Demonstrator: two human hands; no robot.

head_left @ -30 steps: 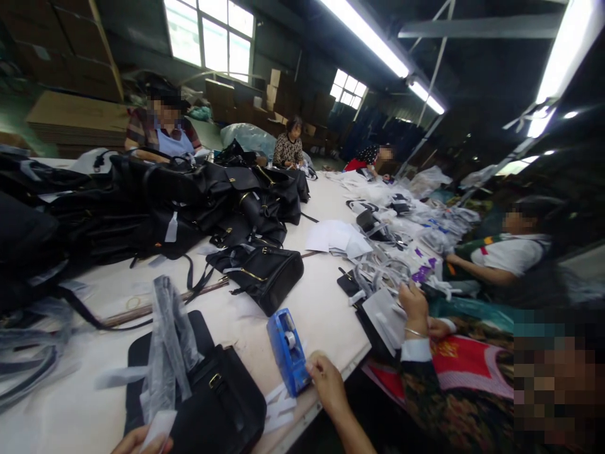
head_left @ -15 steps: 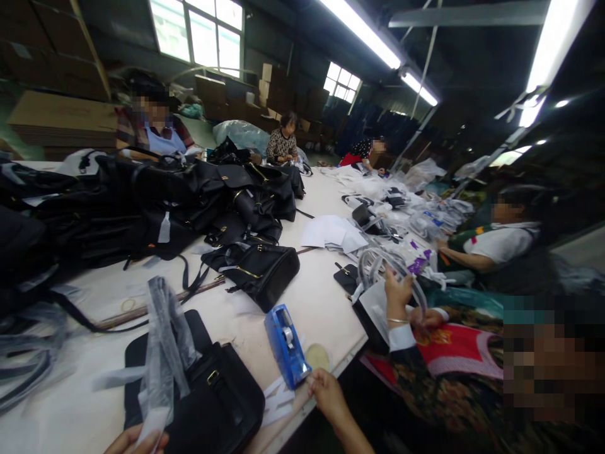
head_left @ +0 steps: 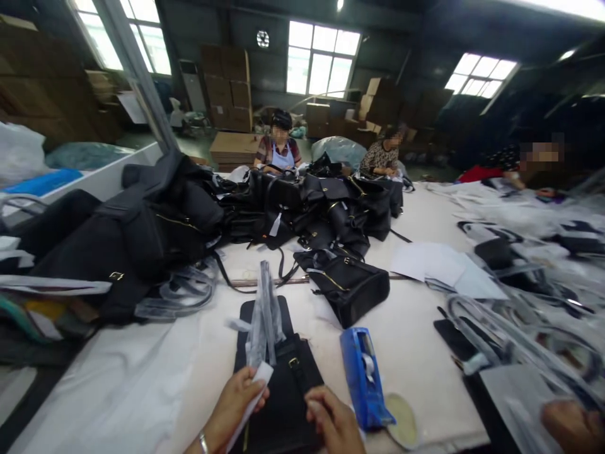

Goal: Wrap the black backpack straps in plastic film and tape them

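Observation:
My left hand [head_left: 232,407] is closed on a white paper strip together with a black strap wrapped in clear plastic [head_left: 263,315], which stands up above a black bag [head_left: 282,384] lying flat before me. My right hand [head_left: 333,421] hovers over the bag's near right corner with its fingers curled; what they pinch, if anything, is hidden. A blue tape dispenser [head_left: 363,377] lies just right of that hand, with a pale round disc [head_left: 401,424] beside it.
A heap of black bags [head_left: 155,221] covers the table's left and back, and one black handbag [head_left: 352,287] stands apart. White sheets [head_left: 437,265] and plastic-wrapped straps [head_left: 515,340] lie right. Several people sit around the far side; another person's hand [head_left: 574,425] is at the lower right.
The view has swung left. My right hand left the tape dispenser's near end and moved left over the black bag. My left hand keeps the strap and strip.

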